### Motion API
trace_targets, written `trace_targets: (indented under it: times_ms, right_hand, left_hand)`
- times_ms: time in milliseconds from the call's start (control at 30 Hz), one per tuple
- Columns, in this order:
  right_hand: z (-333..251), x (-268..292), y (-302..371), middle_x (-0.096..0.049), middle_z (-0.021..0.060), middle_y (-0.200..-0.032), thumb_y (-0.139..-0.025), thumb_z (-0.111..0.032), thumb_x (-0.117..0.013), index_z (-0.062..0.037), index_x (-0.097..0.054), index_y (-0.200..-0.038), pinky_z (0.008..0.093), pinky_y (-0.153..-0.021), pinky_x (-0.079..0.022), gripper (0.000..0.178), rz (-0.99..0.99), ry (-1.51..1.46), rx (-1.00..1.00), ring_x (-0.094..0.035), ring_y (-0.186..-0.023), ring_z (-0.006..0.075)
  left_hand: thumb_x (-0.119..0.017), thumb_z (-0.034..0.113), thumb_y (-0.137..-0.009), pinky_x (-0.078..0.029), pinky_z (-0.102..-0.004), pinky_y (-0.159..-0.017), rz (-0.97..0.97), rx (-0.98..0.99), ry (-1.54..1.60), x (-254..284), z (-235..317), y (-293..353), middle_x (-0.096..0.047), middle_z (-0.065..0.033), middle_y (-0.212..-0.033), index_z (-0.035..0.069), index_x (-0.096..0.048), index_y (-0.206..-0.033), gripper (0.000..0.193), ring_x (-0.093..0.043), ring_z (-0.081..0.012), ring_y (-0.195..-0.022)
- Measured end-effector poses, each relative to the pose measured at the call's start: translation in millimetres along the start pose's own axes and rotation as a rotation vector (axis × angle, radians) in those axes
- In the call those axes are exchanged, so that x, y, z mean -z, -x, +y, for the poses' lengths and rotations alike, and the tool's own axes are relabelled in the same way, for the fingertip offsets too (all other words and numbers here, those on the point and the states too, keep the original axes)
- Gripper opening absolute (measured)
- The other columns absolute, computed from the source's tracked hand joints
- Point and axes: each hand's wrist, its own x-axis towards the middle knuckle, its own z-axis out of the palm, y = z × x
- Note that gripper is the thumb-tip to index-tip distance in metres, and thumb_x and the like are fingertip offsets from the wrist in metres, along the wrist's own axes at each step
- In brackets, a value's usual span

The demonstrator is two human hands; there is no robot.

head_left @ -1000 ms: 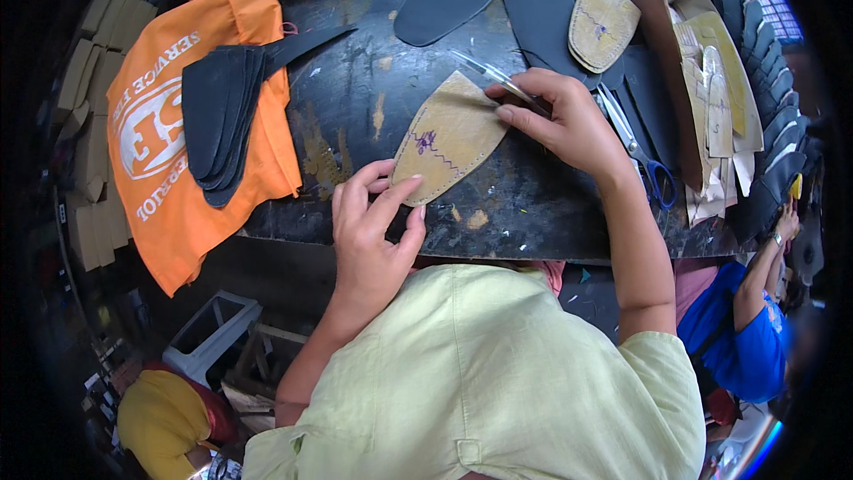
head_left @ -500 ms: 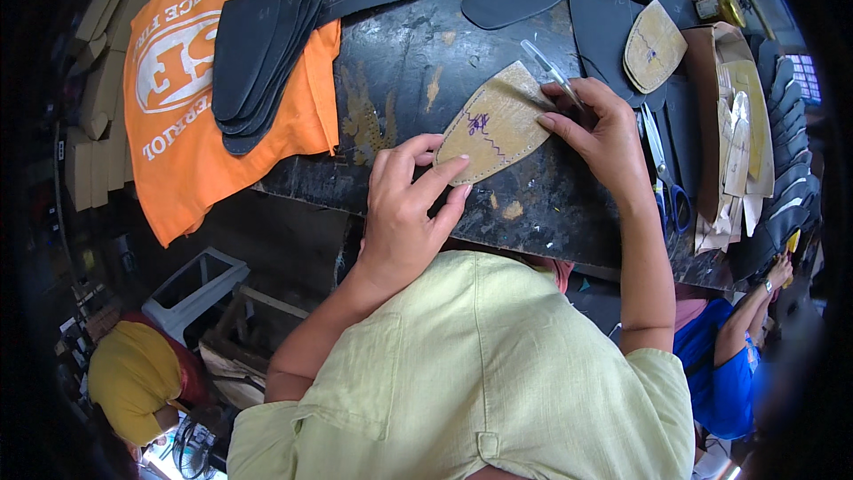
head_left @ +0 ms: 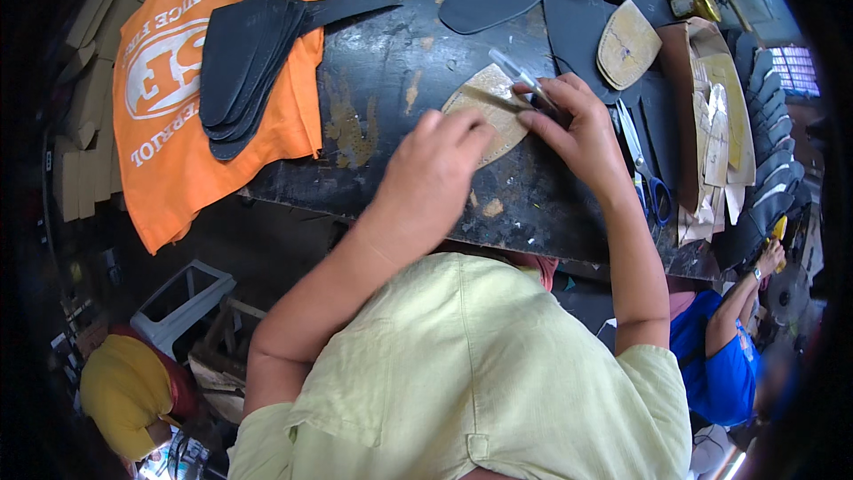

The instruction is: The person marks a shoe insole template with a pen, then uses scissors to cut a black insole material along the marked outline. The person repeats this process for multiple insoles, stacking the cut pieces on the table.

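Black tabletop opens leftward; my right hand pinches a clear pen, left hand, grip unclear, now hiding more tan leather.

Stacked pieces lie on a cloth at left — the panel between it and the scissors.

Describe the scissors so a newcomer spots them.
On the black table, look between the right hand and the tan card pile. The scissors lie there, blue-handled and silver-bladed, unlike the plain black pieces beside them.
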Motion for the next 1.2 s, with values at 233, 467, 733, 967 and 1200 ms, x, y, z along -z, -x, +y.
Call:
trace_targets:
  times_ms: [233, 467, 733, 967, 1200]
  right_hand:
    - [-15, 17, 24, -0.068, 0.0068, -0.104, -0.106, -0.014, -0.062, 0.0065, -0.065, -0.111, 0.0237, -0.073, -0.052, 0.021, 0.095, -0.779, -0.273, -0.063, -0.088, 0.0107]
    - [-23, 3, 31, -0.067, 0.008, -0.096, -0.097, -0.002, -0.07, 0.0039, -0.064, -0.107, 0.0311, -0.085, -0.056, 0.014, -0.069, -0.354, -0.02, -0.07, -0.091, 0.0171]
    - [-26, -5, 26, -0.066, 0.0098, -0.091, -0.096, -0.005, -0.071, 0.0046, -0.063, -0.097, 0.0335, -0.076, -0.053, 0.012, -0.086, -0.161, 0.019, -0.068, -0.083, 0.0214]
    - [-29, -6, 30, -0.067, 0.0061, -0.101, -0.098, -0.005, -0.07, 0.0037, -0.063, -0.094, 0.0313, -0.086, -0.057, 0.012, -0.174, 0.024, 0.208, -0.072, -0.101, 0.019]
    - [-29, -17, 34, -0.068, 0.0084, -0.093, -0.096, -0.004, -0.071, 0.0044, -0.062, -0.104, 0.0304, -0.081, -0.055, 0.015, -0.087, -0.014, 0.279, -0.071, -0.09, 0.0196]
  left_hand:
    - [-0.07, -0.005, -0.083, -0.051, -0.042, -0.1, -0.29, -0.046, 0.136, 30, -26, -32, -0.061, -0.0149, -0.122, 0.002, -0.068, -0.123, 0.041, -0.064, -0.0358, -0.114]
    - [-0.068, -0.005, -0.085, -0.055, -0.0363, -0.095, -0.421, -0.028, 0.137, 34, -33, -51, -0.059, -0.0131, -0.117, 0.004, -0.067, -0.124, 0.041, -0.066, -0.0296, -0.105]
    - [-0.067, -0.006, -0.084, -0.056, -0.0353, -0.092, -0.421, -0.042, 0.151, 34, -36, -50, -0.059, -0.0127, -0.117, 0.003, -0.066, -0.126, 0.043, -0.067, -0.0273, -0.103]
    - [-0.067, -0.005, -0.083, -0.056, -0.0357, -0.092, -0.421, -0.047, 0.161, 33, -39, -49, -0.058, -0.0134, -0.119, 0.003, -0.065, -0.128, 0.045, -0.068, -0.0277, -0.102]
    - [-0.068, -0.004, -0.084, -0.056, -0.037, -0.09, -0.413, -0.048, 0.152, 32, -39, -46, -0.058, -0.013, -0.12, 0.004, -0.066, -0.128, 0.045, -0.068, -0.0273, -0.1]
